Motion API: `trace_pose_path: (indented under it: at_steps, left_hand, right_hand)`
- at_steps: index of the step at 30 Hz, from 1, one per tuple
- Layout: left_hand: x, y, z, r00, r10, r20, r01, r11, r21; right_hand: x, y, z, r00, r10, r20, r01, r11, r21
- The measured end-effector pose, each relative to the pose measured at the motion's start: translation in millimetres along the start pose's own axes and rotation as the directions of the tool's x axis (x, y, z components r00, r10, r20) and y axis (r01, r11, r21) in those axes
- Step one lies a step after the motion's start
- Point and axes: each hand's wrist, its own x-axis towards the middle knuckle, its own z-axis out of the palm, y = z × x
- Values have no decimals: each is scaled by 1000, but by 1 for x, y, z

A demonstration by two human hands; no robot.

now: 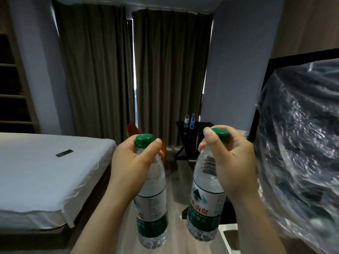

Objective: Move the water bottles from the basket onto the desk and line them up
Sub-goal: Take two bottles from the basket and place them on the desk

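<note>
1. The left hand (132,162) grips a clear water bottle with a green cap (151,191) by its neck — fingers curled tight around it just under the cap, thumb pressed across the front.
2. The right hand (233,162) holds a second green-capped water bottle (205,204) the same way, thumb and fingers closed on the neck and cap, the palm covering the bottle's upper right side.
3. Both bottles hang roughly upright in the air above the wood-look floor (176,180), side by side but apart, each with a white and green label bearing red characters.
4. Far ahead, two more bottles (189,121) stand close together on a dark desk (201,125) by the curtains (113,70) — one with a blue label, one paler.
5. A white bed (45,171) lies to the left with a small dark flat object (64,153) on it.
6. A dark shape wrapped in crinkled clear plastic (297,143) fills the right side.
7. An orange chair (133,130) shows partly behind the left hand.
</note>
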Motion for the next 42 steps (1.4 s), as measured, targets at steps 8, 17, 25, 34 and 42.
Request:
trace_pose_path:
  at_steps: [8, 17, 25, 34, 42]
  left_hand:
    - [90, -85, 23, 998, -3, -61, 8, 996, 87]
    - [220, -179, 29, 1000, 16, 5, -16, 999, 50]
    - [345, -248, 28, 994, 37, 103, -37, 999, 0]
    - [446, -332, 57, 987, -14, 160, 21, 999, -42]
    - [551, -389, 119, 986, -16, 163, 16, 1000, 0]
  right_hand:
    - [59, 99, 52, 995, 97, -38, -100, 992, -75]
    - [147, 194, 139, 989, 104, -103, -116, 986, -123]
    - [227, 258, 219, 976, 88, -202, -122, 978, -166]
    - [302, 351, 262, 950, 139, -280, -208, 950, -232]
    - [402, 446, 278, 953, 146, -265, -197, 964, -177]
